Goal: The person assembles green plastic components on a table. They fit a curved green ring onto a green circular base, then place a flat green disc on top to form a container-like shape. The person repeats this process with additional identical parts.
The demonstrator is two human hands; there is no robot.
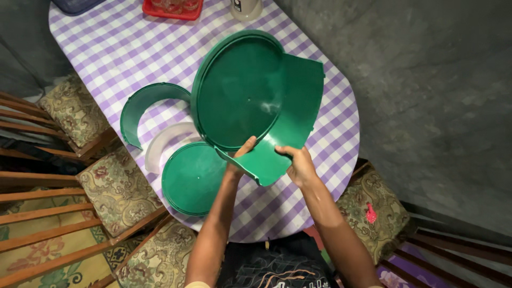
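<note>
Left hand (238,160) and right hand (300,164) grasp a curved green panel (290,125) behind a round green lid (238,90). Second green lid (193,178) lies flat on the worktop (106,53), just left of the left hand.

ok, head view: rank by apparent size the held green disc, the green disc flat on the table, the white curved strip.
1. held green disc, though it is raised nearer the camera, so its lead is unsure
2. flat green disc
3. white curved strip

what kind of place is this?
Likely a home dining area: an oval table with a purple-and-white checked tablecloth, wooden chairs with floral cushions around it, and a red plastic tray of glassware at the far end.
</note>
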